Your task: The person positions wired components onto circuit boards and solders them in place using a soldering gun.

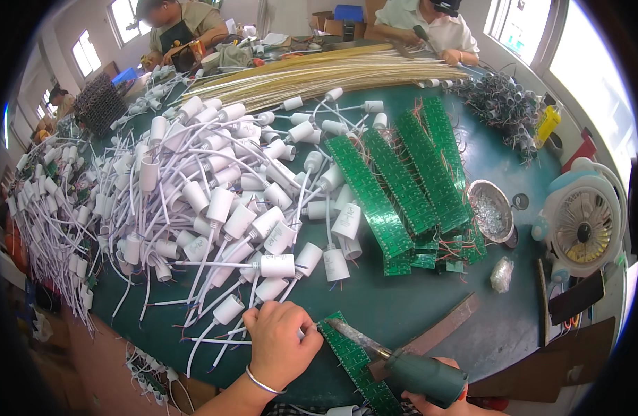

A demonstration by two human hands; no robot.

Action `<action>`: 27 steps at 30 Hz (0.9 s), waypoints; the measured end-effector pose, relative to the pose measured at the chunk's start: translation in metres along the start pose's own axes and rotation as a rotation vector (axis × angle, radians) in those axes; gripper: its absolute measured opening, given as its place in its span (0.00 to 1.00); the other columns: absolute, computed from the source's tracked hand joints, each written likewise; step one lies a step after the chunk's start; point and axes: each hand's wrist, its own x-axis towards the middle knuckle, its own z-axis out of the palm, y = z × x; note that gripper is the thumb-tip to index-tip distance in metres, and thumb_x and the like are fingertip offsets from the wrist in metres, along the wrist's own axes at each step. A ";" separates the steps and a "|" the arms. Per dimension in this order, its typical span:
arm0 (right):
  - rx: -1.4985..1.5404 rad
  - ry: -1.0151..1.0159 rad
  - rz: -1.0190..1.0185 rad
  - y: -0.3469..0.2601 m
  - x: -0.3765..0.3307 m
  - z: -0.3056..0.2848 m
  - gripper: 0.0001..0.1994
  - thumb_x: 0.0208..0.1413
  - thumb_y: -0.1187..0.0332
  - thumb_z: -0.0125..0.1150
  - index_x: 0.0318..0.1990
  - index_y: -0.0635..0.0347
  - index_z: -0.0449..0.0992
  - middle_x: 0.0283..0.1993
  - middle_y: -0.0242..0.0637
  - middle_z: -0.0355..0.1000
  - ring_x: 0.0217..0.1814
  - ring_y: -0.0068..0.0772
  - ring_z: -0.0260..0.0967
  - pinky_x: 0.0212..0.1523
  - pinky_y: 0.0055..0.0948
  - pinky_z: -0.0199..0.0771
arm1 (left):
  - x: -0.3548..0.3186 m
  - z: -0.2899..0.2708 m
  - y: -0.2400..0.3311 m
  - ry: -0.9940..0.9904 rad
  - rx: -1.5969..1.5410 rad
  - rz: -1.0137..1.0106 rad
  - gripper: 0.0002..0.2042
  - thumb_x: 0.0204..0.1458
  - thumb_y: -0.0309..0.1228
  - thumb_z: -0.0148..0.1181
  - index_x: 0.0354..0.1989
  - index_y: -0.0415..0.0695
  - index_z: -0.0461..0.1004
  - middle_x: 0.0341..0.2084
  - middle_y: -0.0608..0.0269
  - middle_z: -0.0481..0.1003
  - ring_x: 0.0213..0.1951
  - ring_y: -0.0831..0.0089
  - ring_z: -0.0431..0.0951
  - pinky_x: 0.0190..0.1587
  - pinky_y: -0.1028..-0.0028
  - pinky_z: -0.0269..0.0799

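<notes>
My left hand (pixel 283 343), with a silver bangle at the wrist, is closed at the upper end of a green circuit board strip (pixel 353 360). A bit of something white shows between its fingers; the rest is hidden. My right hand (pixel 430 401) grips a dark green soldering gun (pixel 424 376) from below. The gun's long metal tip (pixel 357 338) reaches over the strip to its upper end, close to my left fingertips. Under the gun, a flat brown bar (pixel 437 333) lies slantwise beside the strip. White cylindrical caps with cables (pixel 225 310) lie just beyond my left hand.
White caps (pixel 215 163) pile up at left. Green board panels (pixel 395 180) overlap at centre right, near a metal bowl (pixel 491 211) and a clear wrapped lump (pixel 501 274). A fan (pixel 584 225) stands right. Long strips (pixel 319 73) lie across the back, where two people work.
</notes>
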 end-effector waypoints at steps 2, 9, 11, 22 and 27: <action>-0.013 -0.010 -0.001 -0.005 0.002 -0.003 0.25 0.45 0.72 0.70 0.52 0.68 0.67 0.47 0.47 0.71 0.48 0.42 0.71 0.50 0.37 0.70 | 0.001 0.000 0.001 0.002 -0.008 0.006 0.08 0.35 0.26 0.61 0.19 0.50 0.67 0.20 0.73 0.67 0.30 0.68 0.67 0.40 0.65 0.50; 0.062 -0.067 0.073 -0.005 0.006 0.001 0.26 0.46 0.73 0.69 0.53 0.69 0.66 0.50 0.49 0.71 0.50 0.42 0.70 0.52 0.37 0.69 | -0.001 0.000 -0.001 0.002 0.003 -0.003 0.08 0.35 0.27 0.61 0.19 0.51 0.67 0.20 0.73 0.68 0.31 0.68 0.67 0.40 0.64 0.50; 0.048 -0.075 0.062 -0.005 0.006 0.001 0.26 0.46 0.73 0.69 0.54 0.69 0.66 0.50 0.49 0.70 0.50 0.42 0.70 0.52 0.36 0.69 | -0.001 0.001 -0.001 0.001 0.003 -0.002 0.08 0.35 0.27 0.61 0.19 0.51 0.67 0.20 0.73 0.68 0.31 0.68 0.67 0.40 0.64 0.50; 0.008 -0.020 -0.029 -0.007 0.007 0.000 0.22 0.49 0.74 0.64 0.53 0.69 0.68 0.45 0.46 0.73 0.45 0.38 0.72 0.49 0.34 0.71 | 0.001 0.003 0.001 0.004 0.020 0.006 0.08 0.35 0.27 0.61 0.18 0.51 0.66 0.20 0.73 0.67 0.31 0.68 0.67 0.39 0.64 0.50; 0.403 -0.012 0.287 -0.008 0.001 -0.008 0.15 0.59 0.69 0.54 0.51 0.67 0.74 0.31 0.36 0.74 0.30 0.26 0.70 0.36 0.27 0.70 | -0.001 0.001 0.002 0.014 0.026 0.009 0.07 0.35 0.27 0.61 0.19 0.51 0.67 0.20 0.72 0.67 0.31 0.68 0.67 0.39 0.64 0.50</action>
